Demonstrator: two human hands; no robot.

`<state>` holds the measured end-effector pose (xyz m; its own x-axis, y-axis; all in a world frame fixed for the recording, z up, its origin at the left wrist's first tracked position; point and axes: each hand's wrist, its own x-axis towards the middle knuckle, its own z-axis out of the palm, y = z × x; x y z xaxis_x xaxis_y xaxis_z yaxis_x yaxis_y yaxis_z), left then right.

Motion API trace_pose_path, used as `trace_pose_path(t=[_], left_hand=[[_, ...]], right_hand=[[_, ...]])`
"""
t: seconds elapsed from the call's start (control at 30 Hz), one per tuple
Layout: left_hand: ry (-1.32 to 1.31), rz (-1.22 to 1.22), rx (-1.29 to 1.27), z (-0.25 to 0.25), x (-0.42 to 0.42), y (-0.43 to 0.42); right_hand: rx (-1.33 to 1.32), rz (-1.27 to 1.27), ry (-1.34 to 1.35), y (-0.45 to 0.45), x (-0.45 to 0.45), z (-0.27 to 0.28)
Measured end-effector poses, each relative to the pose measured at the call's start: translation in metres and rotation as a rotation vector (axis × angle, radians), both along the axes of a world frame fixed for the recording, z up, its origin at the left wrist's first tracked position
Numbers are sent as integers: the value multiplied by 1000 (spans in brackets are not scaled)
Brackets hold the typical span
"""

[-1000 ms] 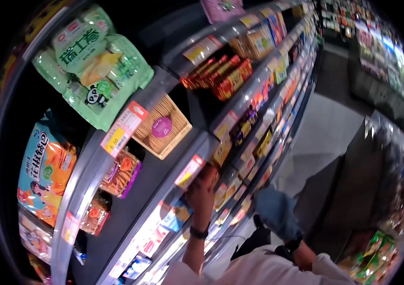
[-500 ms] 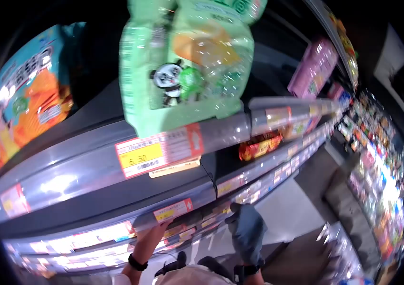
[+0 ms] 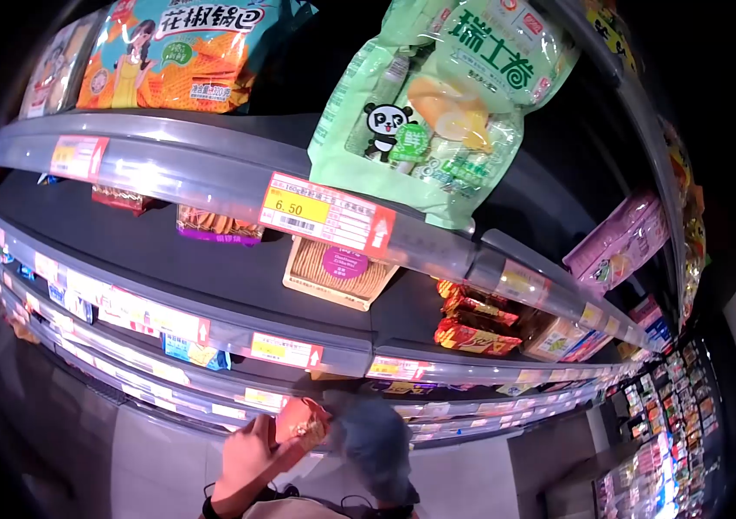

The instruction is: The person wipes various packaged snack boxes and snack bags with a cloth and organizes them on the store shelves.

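Low in the view, my left hand [image 3: 248, 458] is closed around a small shiny red package [image 3: 301, 422], held in front of the lower shelves. My right hand [image 3: 375, 445] is beside it, covered by grey-blue fabric that could be a glove or a cloth. Motion smears its fingers, and I cannot tell whether it touches the package. Above both hands, a brown biscuit pack with a purple round label [image 3: 337, 270] lies on the second shelf. Red and gold wrapped snacks [image 3: 476, 320] lie to its right.
A green panda snack bag [image 3: 424, 130] overhangs the top shelf edge [image 3: 186, 169]. A blue and orange snack bag [image 3: 186, 60] stands to its left, a pink bag [image 3: 619, 242] to its right. Price tags line the shelf edges. Grey floor [image 3: 169, 454] lies below; another stocked display [image 3: 645, 471] stands right.
The view has shifted, showing more of the lower shelves. My left hand has come away from the shelf edge and now holds the red package. My covered right hand has moved close to it.
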<state>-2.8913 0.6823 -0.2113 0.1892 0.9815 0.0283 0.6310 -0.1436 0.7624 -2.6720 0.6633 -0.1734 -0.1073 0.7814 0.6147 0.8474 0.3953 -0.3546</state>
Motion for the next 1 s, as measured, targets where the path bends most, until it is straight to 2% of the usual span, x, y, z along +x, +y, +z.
trace_pose_path(t=[0.07,0.13,0.2,0.27,0.33,0.37,0.4,0.47,0.5,0.57,0.6,0.63,0.67,0.73,0.77,0.8,0.83,0.9,0.93,1.0], left_hand=[[-80,-20,-98,11,13,-12],[-266,-272,-296,4,20,-17],[-615,-449,-429,-26,36,-23],[-799,-491,-724,-3,46,-29],[-743,-518,-716,-40,52,-21],[-697,-528,-706,-42,51,-16],[-691,-545,-705,-41,45,-16],[-894,-469,-802,-9,25,-14],[-854,-439,-786,-13,17,-14],[-840,-402,-718,-39,-3,-14],[-821,-369,-649,-54,-8,-14],[-917,-284,-431,-66,-5,-19],[-918,-305,-431,-83,-4,-19],[-877,-117,-406,-108,-7,-24],[-692,-93,-395,-104,-13,-24],[-676,-94,-395,-99,-16,-26],[-611,-67,-267,-94,-17,-28],[-497,-49,-46,-79,-20,-24],[-506,-49,-26,-75,-21,-21],[-513,-20,80,-73,-14,-20]], right_hand=[[-12,34,26,-5,4,-2],[-42,54,89,-14,5,-8],[-153,66,285,-29,7,-19],[-296,85,662,-45,5,-31],[-381,108,1121,-56,-2,-47],[-392,113,1330,-60,-7,-55],[-387,112,1505,-62,-12,-62],[-352,84,1733,-61,-32,-66],[-325,267,1694,-62,-41,-64],[-422,330,1753,-58,-65,-52],[-387,292,1700,-57,-78,-53],[-354,252,1646,-56,-91,-55],[-322,210,1593,-55,-103,-57],[-185,88,1295,-55,-121,-60],[-178,77,1306,-58,-124,-67],[-212,157,1493,-57,-123,-82],[-249,250,1678,-55,-123,-97],[-361,268,1875,-55,-125,-127],[-442,324,1956,-50,-124,-118],[-300,331,1773,-47,-128,-102]])
